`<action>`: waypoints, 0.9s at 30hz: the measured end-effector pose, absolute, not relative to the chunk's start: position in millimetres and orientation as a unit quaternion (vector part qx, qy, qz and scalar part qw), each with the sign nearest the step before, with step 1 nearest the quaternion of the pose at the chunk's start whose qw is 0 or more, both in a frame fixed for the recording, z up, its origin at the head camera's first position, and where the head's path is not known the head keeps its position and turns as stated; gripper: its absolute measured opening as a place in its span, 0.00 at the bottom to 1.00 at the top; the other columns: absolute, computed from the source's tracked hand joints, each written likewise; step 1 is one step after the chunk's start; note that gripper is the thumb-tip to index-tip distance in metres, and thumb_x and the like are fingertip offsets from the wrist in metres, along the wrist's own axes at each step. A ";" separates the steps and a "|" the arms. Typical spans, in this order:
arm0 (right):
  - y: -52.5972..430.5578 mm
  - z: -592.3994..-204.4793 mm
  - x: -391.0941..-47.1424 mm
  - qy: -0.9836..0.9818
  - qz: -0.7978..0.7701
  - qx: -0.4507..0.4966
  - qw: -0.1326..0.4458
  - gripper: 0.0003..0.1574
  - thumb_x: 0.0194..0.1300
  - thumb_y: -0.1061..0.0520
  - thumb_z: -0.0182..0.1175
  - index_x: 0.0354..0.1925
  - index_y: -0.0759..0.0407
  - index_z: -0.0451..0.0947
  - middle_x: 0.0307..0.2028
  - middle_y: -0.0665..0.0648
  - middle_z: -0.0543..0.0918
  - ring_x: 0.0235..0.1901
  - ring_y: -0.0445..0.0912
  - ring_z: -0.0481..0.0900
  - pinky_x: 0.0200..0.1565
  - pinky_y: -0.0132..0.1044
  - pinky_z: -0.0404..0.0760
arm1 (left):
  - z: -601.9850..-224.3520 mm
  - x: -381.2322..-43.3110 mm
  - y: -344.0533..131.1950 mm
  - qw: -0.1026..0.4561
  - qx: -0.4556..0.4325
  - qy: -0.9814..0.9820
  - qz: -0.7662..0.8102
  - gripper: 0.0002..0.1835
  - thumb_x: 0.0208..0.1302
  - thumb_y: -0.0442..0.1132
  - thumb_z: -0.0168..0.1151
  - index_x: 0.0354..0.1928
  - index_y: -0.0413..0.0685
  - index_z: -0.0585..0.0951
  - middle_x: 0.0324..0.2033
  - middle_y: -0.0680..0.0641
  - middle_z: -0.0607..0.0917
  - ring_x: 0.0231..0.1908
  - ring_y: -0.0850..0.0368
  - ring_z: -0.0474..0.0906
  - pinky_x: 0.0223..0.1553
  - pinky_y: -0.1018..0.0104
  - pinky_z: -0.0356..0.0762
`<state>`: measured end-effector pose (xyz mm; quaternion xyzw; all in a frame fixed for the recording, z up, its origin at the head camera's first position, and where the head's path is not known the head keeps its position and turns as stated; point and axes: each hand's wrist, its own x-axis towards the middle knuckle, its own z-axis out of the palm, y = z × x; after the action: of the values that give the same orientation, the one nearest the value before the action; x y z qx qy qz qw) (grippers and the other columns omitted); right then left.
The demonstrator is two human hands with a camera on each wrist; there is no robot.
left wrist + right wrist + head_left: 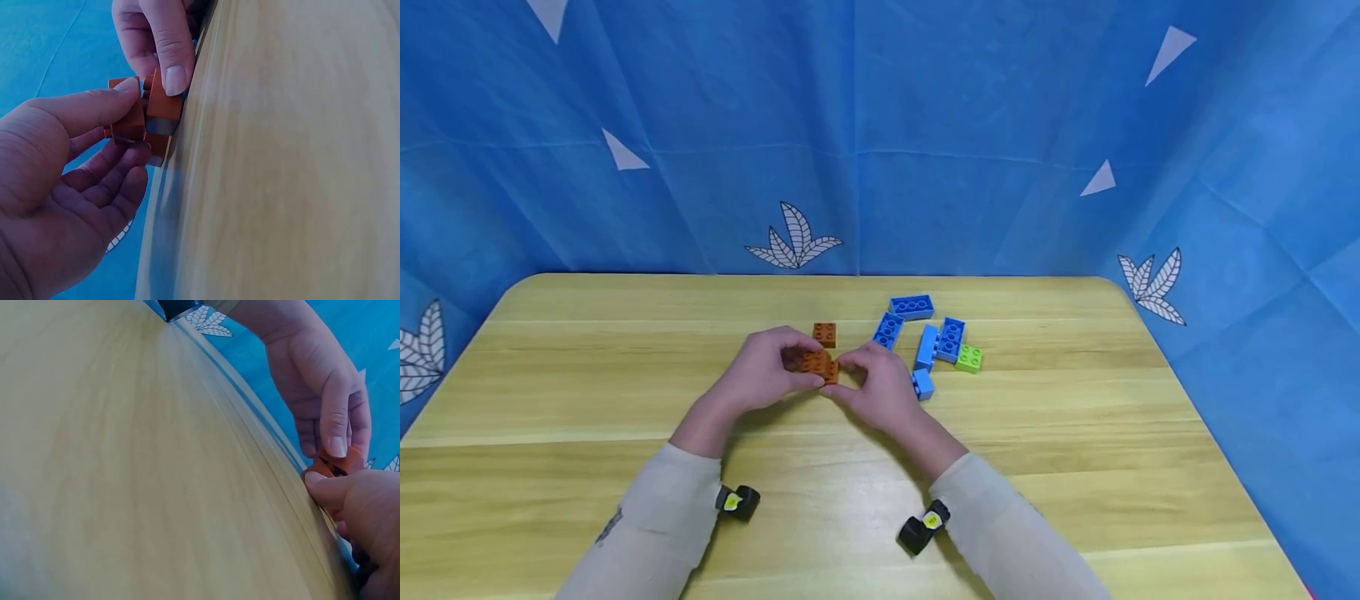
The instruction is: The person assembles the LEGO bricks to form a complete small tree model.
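Note:
My left hand [766, 371] pinches an orange-brown toy building brick [129, 117] between thumb and fingers. A second orange-brown brick [165, 105] is held at the tabletop by my right hand [883, 390], its thumb on the near side. In the left wrist view, the studs of this lower brick face the underside of the left hand's brick, which overlaps it from above. Just beyond the two hands, a third orange-brown brick [824, 334] lies studs up on the table. Fingers partly cover both held bricks.
Right of the hands lie several blue bricks [951, 339], some on their sides, and a light green brick [969, 358]. One blue brick [922, 384] is close beside the right hand. The wooden table [1052, 500] ends at a blue patterned cloth [925, 208].

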<state>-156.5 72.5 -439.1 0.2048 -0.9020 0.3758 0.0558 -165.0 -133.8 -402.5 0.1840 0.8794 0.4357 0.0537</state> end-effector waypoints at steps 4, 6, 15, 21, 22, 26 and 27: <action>73.4 -439.9 -159.0 -0.906 0.365 0.207 0.051 0.20 0.55 0.47 0.77 0.43 0.55 0.88 0.32 0.47 0.78 0.34 0.41 0.73 0.38 0.35 0.75 | -401.8 -166.7 -129.4 0.056 0.196 0.876 0.438 0.20 0.54 0.35 0.78 0.50 0.43 0.86 0.41 0.48 0.83 0.38 0.52 0.77 0.41 0.58 0.78; 73.7 -439.7 -159.7 -0.908 0.361 0.207 0.044 0.20 0.55 0.47 0.76 0.43 0.55 0.88 0.32 0.46 0.78 0.34 0.41 0.73 0.38 0.35 0.75 | -401.4 -167.2 -127.4 0.057 0.198 0.875 0.437 0.20 0.53 0.35 0.79 0.49 0.43 0.86 0.39 0.48 0.82 0.37 0.52 0.77 0.41 0.58 0.77; 78.7 -434.9 -161.4 -0.911 0.351 0.218 0.013 0.21 0.56 0.49 0.76 0.46 0.56 0.88 0.33 0.47 0.79 0.35 0.41 0.74 0.39 0.35 0.75 | -399.2 -167.5 -123.3 0.055 0.206 0.883 0.418 0.20 0.52 0.36 0.80 0.48 0.44 0.87 0.36 0.49 0.81 0.35 0.50 0.73 0.37 0.58 0.75; 80.2 -433.8 -161.9 -0.907 0.358 0.221 0.012 0.19 0.56 0.49 0.75 0.46 0.56 0.88 0.33 0.47 0.79 0.34 0.41 0.74 0.39 0.36 0.75 | -398.6 -170.4 -120.5 0.047 0.216 0.888 0.404 0.19 0.50 0.34 0.80 0.46 0.43 0.88 0.33 0.48 0.79 0.34 0.50 0.73 0.35 0.59 0.75; 80.2 -433.7 -162.0 -0.907 0.359 0.221 0.011 0.19 0.57 0.50 0.75 0.45 0.56 0.88 0.33 0.47 0.79 0.34 0.42 0.74 0.39 0.37 0.75 | -399.1 -171.0 -120.3 0.047 0.217 0.887 0.404 0.19 0.50 0.34 0.80 0.46 0.43 0.88 0.33 0.48 0.79 0.34 0.50 0.73 0.35 0.59 0.75; 80.0 -433.7 -162.0 -0.904 0.367 0.221 0.008 0.19 0.57 0.50 0.75 0.45 0.57 0.88 0.33 0.47 0.79 0.34 0.42 0.74 0.38 0.37 0.75 | -401.3 -172.4 -119.8 0.049 0.215 0.886 0.407 0.19 0.49 0.34 0.81 0.46 0.43 0.88 0.32 0.48 0.79 0.33 0.51 0.73 0.35 0.59 0.75; 79.9 -433.9 -162.0 -0.903 0.368 0.220 0.006 0.19 0.57 0.50 0.75 0.45 0.57 0.88 0.33 0.47 0.79 0.34 0.42 0.74 0.39 0.37 0.75 | -401.4 -172.4 -119.6 0.050 0.213 0.887 0.408 0.19 0.49 0.34 0.81 0.45 0.43 0.88 0.32 0.48 0.79 0.33 0.51 0.73 0.35 0.59 0.75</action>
<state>-162.0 79.9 -433.9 0.2203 -0.9032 0.3682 0.0062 -172.4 -119.6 -401.4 0.2127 0.8867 0.4075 0.0502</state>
